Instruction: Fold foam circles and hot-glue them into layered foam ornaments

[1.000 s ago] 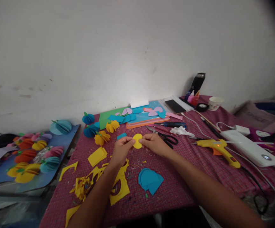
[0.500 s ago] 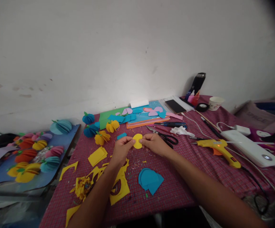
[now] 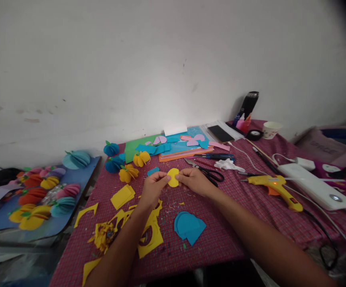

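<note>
1. The disc [image 3: 173,177], yellow and round, is held up over the middle of the table, between the two hands.
2. The left hand [image 3: 154,188] pinches the disc's left edge, thumb in front and fingers closed behind it.
3. The right hand [image 3: 196,181] pinches the opposite edge in the same way, its fingers curled.
4. Just beyond the right hand lie the scissors [image 3: 211,173], with a crumpled tissue [image 3: 227,165] beside them.
5. Nearer the person, between the forearms, blue cutouts [image 3: 188,227] overlap on the checked cloth [image 3: 217,239].
6. Left of the left hand is a small stack of yellow squares [image 3: 122,197]; yellow scraps [image 3: 155,239] lie around and beyond the left forearm.
7. Farther back stand two yellow paper balls [image 3: 128,173] and two blue ones [image 3: 111,149].
8. Well to the right, a yellow glue gun [image 3: 276,185] lies beside a white power bank [image 3: 313,187].
9. Near the wall are a phone [image 3: 221,134], a black bottle [image 3: 248,105] and a cup [image 3: 271,130].
10. At far left, a blue board [image 3: 91,175] bears more paper balls in several colours.
</note>
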A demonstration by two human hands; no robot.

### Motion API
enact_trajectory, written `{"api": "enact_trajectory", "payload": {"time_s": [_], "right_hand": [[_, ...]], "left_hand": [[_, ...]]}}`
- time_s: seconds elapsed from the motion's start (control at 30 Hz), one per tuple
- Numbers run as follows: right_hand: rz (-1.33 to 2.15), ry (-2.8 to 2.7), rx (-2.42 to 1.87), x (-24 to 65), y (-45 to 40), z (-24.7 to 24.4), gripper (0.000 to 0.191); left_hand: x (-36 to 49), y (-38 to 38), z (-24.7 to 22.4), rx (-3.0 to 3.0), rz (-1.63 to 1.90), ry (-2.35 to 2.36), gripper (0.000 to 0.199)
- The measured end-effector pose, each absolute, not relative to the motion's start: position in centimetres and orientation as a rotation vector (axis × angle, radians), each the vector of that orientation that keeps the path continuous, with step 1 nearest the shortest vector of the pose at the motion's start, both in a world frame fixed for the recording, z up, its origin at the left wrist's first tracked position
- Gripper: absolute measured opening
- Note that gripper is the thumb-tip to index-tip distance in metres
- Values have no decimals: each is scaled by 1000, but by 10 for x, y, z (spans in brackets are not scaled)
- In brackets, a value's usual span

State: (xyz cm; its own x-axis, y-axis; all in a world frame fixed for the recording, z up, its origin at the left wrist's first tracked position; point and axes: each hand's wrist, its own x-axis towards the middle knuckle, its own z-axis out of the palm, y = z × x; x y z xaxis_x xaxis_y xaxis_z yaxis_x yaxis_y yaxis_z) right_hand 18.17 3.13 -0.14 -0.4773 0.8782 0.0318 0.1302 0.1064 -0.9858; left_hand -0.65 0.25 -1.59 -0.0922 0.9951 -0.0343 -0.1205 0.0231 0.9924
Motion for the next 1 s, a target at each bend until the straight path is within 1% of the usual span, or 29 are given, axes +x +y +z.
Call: {"api": "enact_trajectory", "payload": {"time_s": [0.6, 1.0], "right_hand": [[1434, -1723, -987, 181, 31, 2, 34], [1425, -1728, -1010, 182, 33, -3, 29]], "left_hand": [[-7, 2, -17, 1060, 1308, 1164, 26], [-6, 2, -16, 1053, 1302, 1188, 25]]}}
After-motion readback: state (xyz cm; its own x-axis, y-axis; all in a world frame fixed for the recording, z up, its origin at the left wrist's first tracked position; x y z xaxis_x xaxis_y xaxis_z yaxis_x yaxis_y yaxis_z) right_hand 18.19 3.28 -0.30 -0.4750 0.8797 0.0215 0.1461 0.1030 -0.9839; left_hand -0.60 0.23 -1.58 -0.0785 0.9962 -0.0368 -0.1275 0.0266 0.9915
